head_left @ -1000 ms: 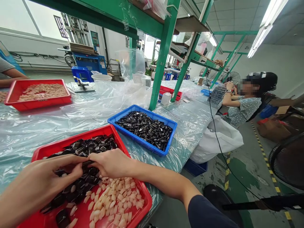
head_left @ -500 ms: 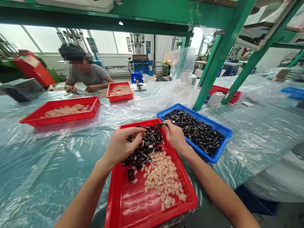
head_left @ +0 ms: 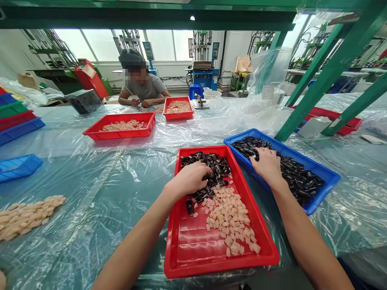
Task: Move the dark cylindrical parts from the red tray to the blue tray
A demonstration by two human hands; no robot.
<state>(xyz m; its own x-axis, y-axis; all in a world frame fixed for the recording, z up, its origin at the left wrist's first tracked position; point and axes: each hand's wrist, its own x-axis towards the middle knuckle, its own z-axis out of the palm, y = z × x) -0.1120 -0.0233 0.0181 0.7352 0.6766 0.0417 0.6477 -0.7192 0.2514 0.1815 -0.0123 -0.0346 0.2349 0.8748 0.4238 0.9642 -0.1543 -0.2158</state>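
A red tray point(head_left: 187, 245) lies in front of me, with black pieces point(head_left: 216, 163) in its far part and pale pieces point(head_left: 231, 217) nearer. My left hand point(head_left: 193, 177) is over the black pieces there, its fingers bent down among them; what the fingertips hold, if anything, is hidden. To the right, a blue tray point(head_left: 331, 177) full of flat black parts point(head_left: 302, 177) touches the red tray's far corner. My right hand point(head_left: 267, 163) reaches over that heap, thumb and fingers apart, nothing visible between them.
Across the table point(head_left: 90, 173), a person point(head_left: 143, 82) works beside two red trays point(head_left: 151, 125) of pale pieces. More pale pieces point(head_left: 30, 215) lie at the left, near a small blue tray point(head_left: 21, 167) and stacked trays point(head_left: 18, 121). A green post point(head_left: 326, 76) slants at the right.
My right hand has moved from the red tray's far edge to above the blue tray's heap and opened. My left hand has lowered onto the black pieces. The view has turned left.
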